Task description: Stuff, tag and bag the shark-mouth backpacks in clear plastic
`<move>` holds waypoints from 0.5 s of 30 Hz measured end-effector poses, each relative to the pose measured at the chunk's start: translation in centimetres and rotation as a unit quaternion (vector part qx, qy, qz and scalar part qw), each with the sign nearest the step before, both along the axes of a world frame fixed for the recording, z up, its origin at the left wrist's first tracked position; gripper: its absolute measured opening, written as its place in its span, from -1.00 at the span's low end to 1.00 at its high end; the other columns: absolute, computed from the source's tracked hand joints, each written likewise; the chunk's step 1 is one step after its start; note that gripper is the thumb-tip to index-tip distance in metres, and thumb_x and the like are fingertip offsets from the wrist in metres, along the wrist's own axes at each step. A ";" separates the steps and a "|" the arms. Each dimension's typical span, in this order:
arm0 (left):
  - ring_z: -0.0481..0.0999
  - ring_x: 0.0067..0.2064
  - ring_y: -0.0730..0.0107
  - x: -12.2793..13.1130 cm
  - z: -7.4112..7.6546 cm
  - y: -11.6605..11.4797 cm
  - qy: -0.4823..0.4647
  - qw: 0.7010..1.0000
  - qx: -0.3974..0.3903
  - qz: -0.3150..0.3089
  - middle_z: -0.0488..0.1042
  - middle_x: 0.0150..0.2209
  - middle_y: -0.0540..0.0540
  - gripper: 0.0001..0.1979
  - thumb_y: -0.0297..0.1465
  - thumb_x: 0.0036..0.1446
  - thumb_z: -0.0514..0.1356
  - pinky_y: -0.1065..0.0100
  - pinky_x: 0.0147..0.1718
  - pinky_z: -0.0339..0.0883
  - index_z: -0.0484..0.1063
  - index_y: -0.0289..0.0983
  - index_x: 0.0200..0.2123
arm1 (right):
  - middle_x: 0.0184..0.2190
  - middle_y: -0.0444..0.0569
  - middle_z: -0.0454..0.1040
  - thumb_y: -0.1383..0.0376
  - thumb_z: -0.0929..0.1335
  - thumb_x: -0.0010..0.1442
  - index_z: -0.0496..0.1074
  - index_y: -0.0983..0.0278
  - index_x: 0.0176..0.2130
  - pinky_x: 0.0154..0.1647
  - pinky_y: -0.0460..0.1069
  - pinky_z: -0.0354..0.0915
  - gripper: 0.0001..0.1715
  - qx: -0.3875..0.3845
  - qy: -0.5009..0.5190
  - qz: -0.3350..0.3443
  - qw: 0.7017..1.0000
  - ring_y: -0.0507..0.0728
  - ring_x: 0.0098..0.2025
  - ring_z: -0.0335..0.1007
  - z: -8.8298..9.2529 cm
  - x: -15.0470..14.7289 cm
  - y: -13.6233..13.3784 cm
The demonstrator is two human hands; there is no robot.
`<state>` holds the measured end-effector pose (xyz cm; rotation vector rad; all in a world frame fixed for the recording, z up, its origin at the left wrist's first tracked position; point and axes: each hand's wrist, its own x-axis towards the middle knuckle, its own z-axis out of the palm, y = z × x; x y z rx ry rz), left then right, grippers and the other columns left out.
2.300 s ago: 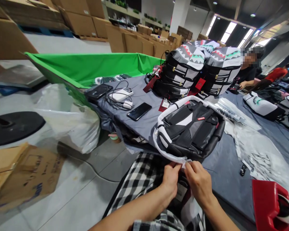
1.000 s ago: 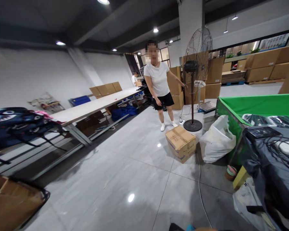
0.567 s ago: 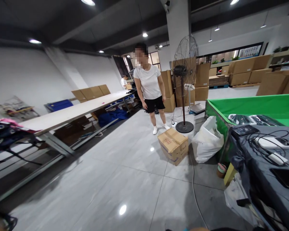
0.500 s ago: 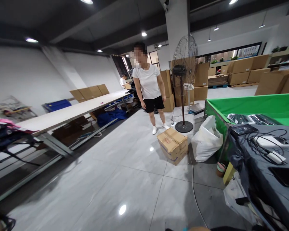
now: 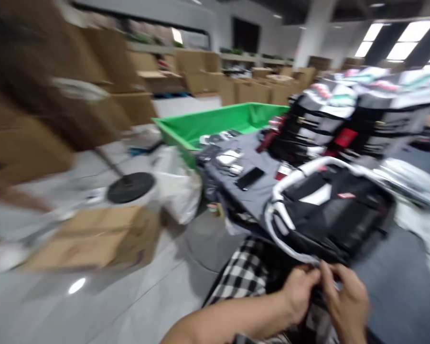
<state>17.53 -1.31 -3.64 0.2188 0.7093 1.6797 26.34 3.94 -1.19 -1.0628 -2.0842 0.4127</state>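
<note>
A black backpack [image 5: 358, 215] with a pale grey band [image 5: 277, 234] curving around its edge lies on the table in front of me. My left hand [image 5: 299, 291] is closed, fingers pinched at the near end of that band. Right beside it, my right hand [image 5: 347, 298] also pinches the backpack's near edge, thumb and fingers bent together. Motion blur and my fingers hide exactly what part sits between them.
The grey-covered table [image 5: 252, 148] carries a black phone [image 5: 250, 178] and a stack of bags [image 5: 329, 119]. Beyond stands a green bin [image 5: 204, 126]. On the floor are a white sack [image 5: 181, 186], a cardboard box [image 5: 93, 236] and a fan base [image 5: 131, 187].
My view has swung to the right and down, bringing the backpack and both my hands into sight. The person standing by the fan has mostly left the view at the left.
</note>
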 end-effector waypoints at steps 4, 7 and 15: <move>0.52 0.07 0.07 -0.3 -1.1 0.6 -0.022 0.999 0.004 -0.043 0.62 -0.10 -0.20 -0.52 -0.09 -0.11 0.48 0.08 0.24 0.17 0.61 -0.29 -0.19 | -0.53 -0.07 0.44 -0.05 0.25 0.34 0.40 0.20 -0.49 -0.33 0.01 0.22 -0.48 -0.076 -0.010 -0.056 0.995 0.13 -0.44 0.32 0.6 -0.3 -0.6; 0.52 0.06 0.08 -0.8 -1.5 0.8 -0.005 0.998 -0.021 -0.052 0.61 -0.07 -0.19 -0.50 -0.13 -0.18 0.51 0.09 0.21 0.21 0.60 -0.27 -0.19 | -0.54 -0.11 0.41 -0.03 0.25 0.34 0.38 0.20 -0.49 -0.36 -0.02 0.21 -0.50 -0.120 0.020 -0.080 0.989 0.10 -0.45 0.29 0.4 -1.0 -0.5; 0.61 -0.19 0.18 -1.2 -1.4 1.1 0.099 0.991 -0.061 -0.064 0.62 -0.30 -0.09 -0.47 -0.11 -0.28 0.53 0.16 -0.01 0.39 0.51 -0.28 -0.28 | -0.41 -0.05 0.49 -0.02 0.28 0.29 0.45 0.21 -0.37 -0.27 -0.01 0.27 -0.59 -0.127 0.058 -0.112 0.984 0.14 -0.34 0.37 1.6 2.3 -1.2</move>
